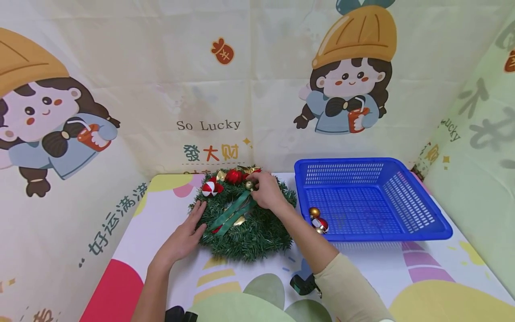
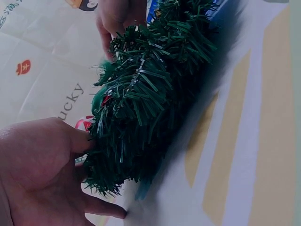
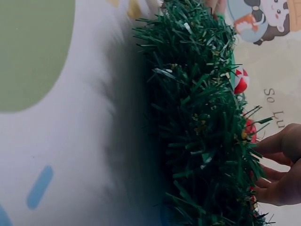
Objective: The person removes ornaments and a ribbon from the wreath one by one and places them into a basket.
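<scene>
A green artificial wreath (image 1: 249, 246) lies on the table, with a green ribbon (image 1: 231, 212) slanting across its middle. Along its far side sit a red-and-white bauble (image 1: 209, 188), a red ornament (image 1: 234, 176) and gold leaves. My left hand (image 1: 187, 235) rests against the wreath's left edge; the left wrist view shows its fingers (image 2: 101, 205) spread beside the needles. At the far side, my right hand (image 1: 266, 190) pinches a small gold bauble (image 1: 249, 184) between thumb and forefinger, just above the ribbon's upper end. The right wrist view shows those fingers (image 3: 270, 143) at the wreath's decorated face.
To the right stands a blue plastic basket (image 1: 374, 238) with a gold bauble (image 1: 314, 212) and a red-and-white bauble (image 1: 320, 224) in its near left corner. A small black-and-green object (image 1: 301, 285) is by the right forearm. Printed cloth walls rise behind and at both sides.
</scene>
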